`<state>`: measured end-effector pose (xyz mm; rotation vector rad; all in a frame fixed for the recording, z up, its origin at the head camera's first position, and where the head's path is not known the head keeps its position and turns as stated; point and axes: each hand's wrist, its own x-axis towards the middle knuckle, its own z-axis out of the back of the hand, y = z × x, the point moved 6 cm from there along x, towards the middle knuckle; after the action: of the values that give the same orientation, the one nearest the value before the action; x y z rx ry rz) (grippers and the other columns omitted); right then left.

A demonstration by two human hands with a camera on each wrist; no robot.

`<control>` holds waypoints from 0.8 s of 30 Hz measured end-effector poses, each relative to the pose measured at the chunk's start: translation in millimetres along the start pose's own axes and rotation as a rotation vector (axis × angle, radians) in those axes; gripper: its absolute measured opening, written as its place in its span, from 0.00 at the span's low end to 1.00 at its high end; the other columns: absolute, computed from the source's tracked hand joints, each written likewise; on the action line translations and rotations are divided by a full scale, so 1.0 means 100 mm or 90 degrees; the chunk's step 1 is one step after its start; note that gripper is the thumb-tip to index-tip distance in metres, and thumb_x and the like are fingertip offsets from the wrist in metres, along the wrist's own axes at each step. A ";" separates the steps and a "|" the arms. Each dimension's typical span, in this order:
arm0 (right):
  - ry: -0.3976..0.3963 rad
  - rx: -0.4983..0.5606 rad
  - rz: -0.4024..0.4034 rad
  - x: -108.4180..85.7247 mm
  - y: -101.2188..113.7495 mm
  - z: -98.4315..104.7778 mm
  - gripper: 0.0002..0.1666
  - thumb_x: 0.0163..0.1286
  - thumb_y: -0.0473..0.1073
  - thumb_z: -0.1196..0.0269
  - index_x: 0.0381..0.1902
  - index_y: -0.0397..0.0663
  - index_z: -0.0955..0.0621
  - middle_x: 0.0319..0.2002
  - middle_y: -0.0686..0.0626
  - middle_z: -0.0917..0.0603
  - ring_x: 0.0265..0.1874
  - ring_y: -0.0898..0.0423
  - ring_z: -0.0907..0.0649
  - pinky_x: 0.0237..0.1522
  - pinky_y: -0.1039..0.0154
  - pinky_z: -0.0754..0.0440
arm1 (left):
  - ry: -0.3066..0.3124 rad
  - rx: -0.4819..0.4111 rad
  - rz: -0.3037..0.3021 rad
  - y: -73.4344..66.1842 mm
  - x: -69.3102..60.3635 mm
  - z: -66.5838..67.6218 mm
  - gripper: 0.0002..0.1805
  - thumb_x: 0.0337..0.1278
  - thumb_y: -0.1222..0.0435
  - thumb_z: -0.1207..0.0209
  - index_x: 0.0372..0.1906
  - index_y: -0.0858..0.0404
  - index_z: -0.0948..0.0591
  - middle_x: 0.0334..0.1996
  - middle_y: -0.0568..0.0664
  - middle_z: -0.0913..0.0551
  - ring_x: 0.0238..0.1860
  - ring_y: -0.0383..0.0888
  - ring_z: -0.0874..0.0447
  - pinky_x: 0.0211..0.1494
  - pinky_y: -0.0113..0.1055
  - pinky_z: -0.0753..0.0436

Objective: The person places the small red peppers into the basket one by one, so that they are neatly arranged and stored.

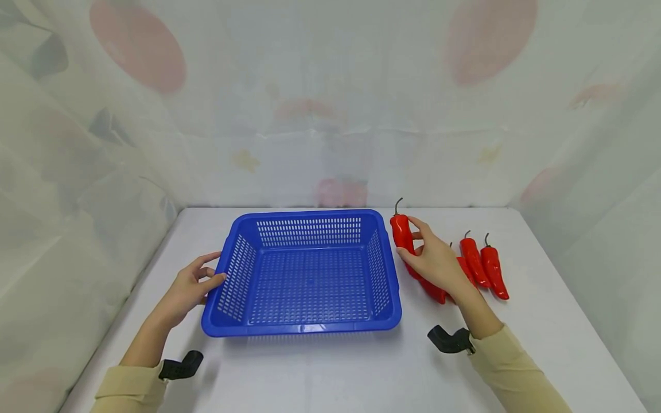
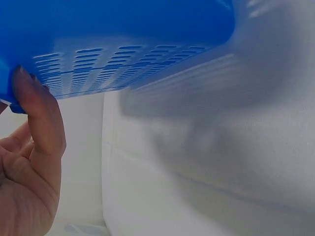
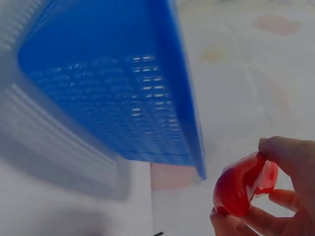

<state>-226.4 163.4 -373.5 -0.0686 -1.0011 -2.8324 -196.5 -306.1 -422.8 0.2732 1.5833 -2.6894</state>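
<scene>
A blue plastic basket (image 1: pixel 310 331) with slotted walls stands on the white table, its inside bare. At its left rim, my left hand (image 1: pixel 185 288) pinches the edge between thumb and fingers; the left wrist view shows fingers (image 2: pixel 42 110) against the basket's outer wall (image 2: pixel 123 24). My right hand (image 1: pixel 438 261) holds a red chili pepper (image 1: pixel 400 230), stem upward, just right of the basket. In the right wrist view, thumb and fingers pinch that pepper (image 3: pixel 236 189), apart from the basket wall (image 3: pixel 108 73). Red below the hand is partly hidden, so I cannot tell where the held pepper ends.
More red peppers lie on the table to the right, including one (image 1: pixel 474 263) and another (image 1: pixel 494 272) at the far right; my right hand partly covers others. Patterned pale cloth (image 1: pixel 310 160) rises behind the table and along both sides.
</scene>
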 end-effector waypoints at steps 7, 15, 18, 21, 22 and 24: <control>0.011 0.031 0.003 0.05 0.20 -0.03 0.48 0.60 0.50 0.38 0.72 0.55 0.50 0.56 0.38 0.26 0.40 0.46 0.18 0.33 0.53 0.16 | 0.009 -0.009 -0.002 -0.02 0.00 0.00 0.38 0.60 0.56 0.44 0.70 0.61 0.48 0.38 0.63 0.27 0.30 0.47 0.17 0.32 0.42 0.15; 0.022 0.079 0.027 0.10 0.41 -0.11 0.49 0.60 0.48 0.36 0.72 0.54 0.51 0.56 0.36 0.26 0.39 0.46 0.17 0.30 0.57 0.15 | 0.014 -0.017 0.002 -0.04 -0.01 0.00 0.38 0.61 0.58 0.44 0.71 0.61 0.48 0.38 0.63 0.26 0.30 0.46 0.17 0.32 0.42 0.15; 0.026 0.094 0.044 0.12 0.49 -0.14 0.50 0.60 0.47 0.36 0.72 0.53 0.51 0.55 0.35 0.26 0.38 0.45 0.17 0.29 0.56 0.15 | 0.016 -0.019 0.003 -0.04 -0.01 0.01 0.38 0.61 0.60 0.44 0.71 0.61 0.48 0.37 0.62 0.26 0.29 0.46 0.17 0.32 0.41 0.15; 0.037 0.106 0.052 0.14 0.55 -0.18 0.50 0.60 0.46 0.36 0.72 0.53 0.52 0.54 0.35 0.27 0.38 0.45 0.17 0.30 0.55 0.15 | 0.016 -0.019 0.005 -0.04 -0.01 0.01 0.37 0.61 0.60 0.44 0.71 0.61 0.48 0.37 0.62 0.26 0.29 0.46 0.17 0.31 0.42 0.15; 0.042 0.111 0.055 0.15 0.58 -0.19 0.50 0.60 0.46 0.36 0.72 0.53 0.52 0.54 0.35 0.27 0.38 0.45 0.17 0.30 0.55 0.15 | 0.016 -0.019 0.006 -0.04 -0.01 0.01 0.37 0.61 0.60 0.44 0.71 0.61 0.48 0.37 0.62 0.26 0.29 0.46 0.17 0.31 0.42 0.15; 0.050 0.116 0.056 0.16 0.62 -0.21 0.50 0.60 0.46 0.37 0.72 0.53 0.52 0.54 0.35 0.27 0.38 0.45 0.17 0.30 0.55 0.15 | 0.016 -0.019 0.007 -0.03 0.00 0.01 0.37 0.61 0.61 0.44 0.71 0.61 0.49 0.36 0.62 0.26 0.29 0.47 0.17 0.30 0.42 0.15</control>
<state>-233.0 100.3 -349.9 0.0179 -1.2016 -2.6308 -196.6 -305.8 -419.4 0.3159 1.6213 -2.6621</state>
